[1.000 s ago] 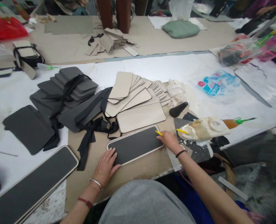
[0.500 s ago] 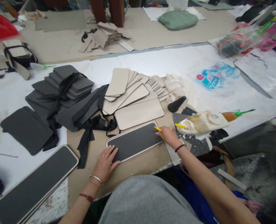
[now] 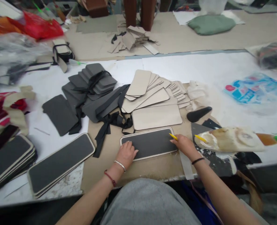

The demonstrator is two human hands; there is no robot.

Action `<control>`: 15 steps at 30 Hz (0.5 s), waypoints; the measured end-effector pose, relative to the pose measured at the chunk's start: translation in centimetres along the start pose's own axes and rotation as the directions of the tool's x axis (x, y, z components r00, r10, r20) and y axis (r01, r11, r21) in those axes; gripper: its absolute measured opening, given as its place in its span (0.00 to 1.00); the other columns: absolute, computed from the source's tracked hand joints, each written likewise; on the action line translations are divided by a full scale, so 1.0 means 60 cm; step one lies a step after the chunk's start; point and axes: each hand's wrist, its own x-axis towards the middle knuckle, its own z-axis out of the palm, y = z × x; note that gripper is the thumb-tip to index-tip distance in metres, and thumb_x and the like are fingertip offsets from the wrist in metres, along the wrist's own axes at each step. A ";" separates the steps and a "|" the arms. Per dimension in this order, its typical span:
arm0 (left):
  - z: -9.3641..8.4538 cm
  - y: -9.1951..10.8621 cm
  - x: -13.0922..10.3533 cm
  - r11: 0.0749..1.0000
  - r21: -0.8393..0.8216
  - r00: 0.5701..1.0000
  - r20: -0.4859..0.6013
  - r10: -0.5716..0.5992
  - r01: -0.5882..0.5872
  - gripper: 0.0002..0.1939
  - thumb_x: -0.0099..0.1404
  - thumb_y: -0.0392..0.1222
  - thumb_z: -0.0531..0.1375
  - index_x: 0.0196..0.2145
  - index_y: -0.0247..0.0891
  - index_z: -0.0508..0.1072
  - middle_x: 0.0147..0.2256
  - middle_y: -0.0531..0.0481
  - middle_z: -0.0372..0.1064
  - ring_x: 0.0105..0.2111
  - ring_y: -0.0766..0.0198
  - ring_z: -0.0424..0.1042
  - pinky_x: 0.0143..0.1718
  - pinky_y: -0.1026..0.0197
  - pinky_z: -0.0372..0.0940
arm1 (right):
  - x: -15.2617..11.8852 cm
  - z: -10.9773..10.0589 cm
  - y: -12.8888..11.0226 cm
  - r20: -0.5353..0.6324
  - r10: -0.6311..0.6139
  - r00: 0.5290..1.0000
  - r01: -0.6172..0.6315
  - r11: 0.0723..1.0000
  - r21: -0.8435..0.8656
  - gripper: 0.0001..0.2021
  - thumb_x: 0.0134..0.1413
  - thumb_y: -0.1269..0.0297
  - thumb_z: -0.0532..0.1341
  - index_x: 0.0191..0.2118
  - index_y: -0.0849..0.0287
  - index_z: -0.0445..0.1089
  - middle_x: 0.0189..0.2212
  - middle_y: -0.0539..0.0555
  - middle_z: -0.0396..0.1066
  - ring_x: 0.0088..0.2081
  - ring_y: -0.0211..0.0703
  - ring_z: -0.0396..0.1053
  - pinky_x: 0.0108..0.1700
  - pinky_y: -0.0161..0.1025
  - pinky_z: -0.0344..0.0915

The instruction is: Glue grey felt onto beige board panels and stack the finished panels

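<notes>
A dark grey rounded panel [image 3: 152, 142] with a cream border lies on brown board before me. My left hand [image 3: 126, 154] rests on its left end, fingers laid on the surface and thumb apart. At the right end, my right hand [image 3: 185, 145] is closed around a thin yellow pointed stick [image 3: 173, 136], whose tip sticks out over the panel. Just behind lie fanned-out cream rounded pieces [image 3: 157, 117]. Dark grey pieces [image 3: 61, 115] with black cloth strips [image 3: 102, 137] lie to the left.
On the right, a bottle on its side [image 3: 266, 139] lies by a glue-crusted white container [image 3: 236, 139] with another yellow stick [image 3: 200, 138]. A black tapered object [image 3: 199, 114] lies behind it. Bordered panels [image 3: 61, 162] are stacked at the left. Cardboard scraps [image 3: 133, 39] are piled farther back.
The view has swung left, so everything appears farther right and more panel stacks show. My left hand's fingers are drawn closer together on the panel; my right hand still holds the yellow stick.
</notes>
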 end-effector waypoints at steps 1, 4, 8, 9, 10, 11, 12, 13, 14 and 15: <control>-0.004 0.008 0.007 0.999 0.008 0.998 0.040 -0.041 0.040 0.13 0.63 0.45 0.53 0.32 0.33 0.71 0.36 0.39 0.68 0.41 0.54 0.67 0.39 0.52 0.65 | 0.002 0.001 0.002 0.002 -0.011 1.000 0.011 1.000 -0.006 0.12 0.57 0.59 0.53 0.39 0.60 0.68 0.38 0.61 0.72 0.40 0.48 0.70 0.35 0.37 0.59; -0.014 0.030 0.024 0.987 0.016 0.979 0.130 -0.158 0.157 0.18 0.62 0.47 0.54 0.45 0.34 0.68 0.36 0.38 0.67 0.40 0.51 0.66 0.37 0.51 0.64 | 0.011 0.007 0.008 0.000 -0.031 1.000 0.031 0.999 -0.019 0.12 0.57 0.59 0.53 0.39 0.60 0.69 0.35 0.61 0.73 0.38 0.49 0.71 0.33 0.37 0.59; -0.013 0.041 0.029 0.981 -0.002 0.964 0.185 -0.192 0.196 0.26 0.61 0.50 0.55 0.54 0.39 0.61 0.39 0.36 0.66 0.41 0.48 0.65 0.39 0.47 0.62 | 0.021 0.017 0.017 -0.003 -0.059 0.998 0.059 0.998 -0.030 0.13 0.57 0.57 0.53 0.38 0.60 0.69 0.32 0.59 0.73 0.36 0.48 0.71 0.32 0.37 0.59; -0.010 0.041 0.028 0.982 -0.015 0.966 0.184 -0.184 0.190 0.26 0.61 0.50 0.54 0.55 0.38 0.61 0.40 0.36 0.66 0.42 0.47 0.65 0.40 0.46 0.61 | 0.022 0.018 0.018 -0.009 -0.068 0.998 0.067 0.997 -0.032 0.13 0.57 0.57 0.53 0.38 0.59 0.69 0.32 0.59 0.73 0.36 0.48 0.71 0.32 0.37 0.59; -0.006 0.040 0.026 0.982 -0.029 0.969 0.171 -0.178 0.185 0.26 0.61 0.49 0.54 0.55 0.38 0.60 0.41 0.35 0.66 0.44 0.47 0.64 0.41 0.45 0.61 | 0.022 0.019 0.019 -0.015 -0.071 0.997 0.070 0.997 -0.033 0.13 0.57 0.58 0.53 0.38 0.59 0.69 0.32 0.59 0.73 0.36 0.48 0.71 0.32 0.36 0.59; -0.001 0.038 0.023 0.983 -0.042 0.975 0.148 -0.168 0.176 0.25 0.62 0.48 0.53 0.55 0.37 0.60 0.43 0.34 0.66 0.46 0.46 0.63 0.44 0.43 0.59 | 0.022 0.019 0.018 -0.019 -0.068 0.998 0.067 0.997 -0.034 0.13 0.57 0.58 0.53 0.38 0.59 0.69 0.33 0.59 0.73 0.36 0.48 0.71 0.33 0.36 0.59; 0.004 0.036 0.020 0.986 -0.054 0.982 0.118 -0.149 0.157 0.25 0.62 0.47 0.53 0.55 0.37 0.60 0.45 0.34 0.65 0.49 0.46 0.61 0.47 0.43 0.58 | 0.020 0.017 0.017 -0.017 -0.059 0.998 0.058 0.998 -0.035 0.13 0.57 0.58 0.53 0.38 0.60 0.69 0.33 0.59 0.73 0.36 0.48 0.71 0.33 0.36 0.59; 0.010 0.034 0.018 0.990 -0.066 0.989 0.086 -0.118 0.124 0.24 0.62 0.46 0.52 0.55 0.35 0.60 0.48 0.33 0.63 0.52 0.46 0.59 0.51 0.43 0.55 | 0.017 0.015 0.015 -0.008 -0.046 0.999 0.046 0.998 -0.035 0.13 0.57 0.57 0.53 0.39 0.60 0.69 0.33 0.59 0.73 0.37 0.47 0.71 0.33 0.36 0.59; 0.016 0.032 0.016 0.994 -0.077 0.996 0.054 -0.074 0.078 0.24 0.62 0.44 0.51 0.55 0.33 0.60 0.52 0.33 0.61 0.56 0.47 0.55 0.54 0.43 0.53 | 0.014 0.011 0.012 0.005 -0.030 1.000 0.030 0.999 -0.038 0.13 0.57 0.57 0.53 0.39 0.60 0.69 0.34 0.59 0.73 0.37 0.47 0.71 0.33 0.36 0.59; 0.022 0.030 0.015 0.996 -0.088 0.999 0.025 -0.025 0.028 0.24 0.62 0.43 0.51 0.54 0.31 0.61 0.54 0.34 0.59 0.58 0.48 0.52 0.56 0.45 0.50 | 0.010 0.007 0.008 0.019 -0.013 1.000 0.014 0.999 -0.045 0.13 0.57 0.56 0.53 0.39 0.60 0.69 0.34 0.59 0.73 0.37 0.47 0.71 0.33 0.36 0.59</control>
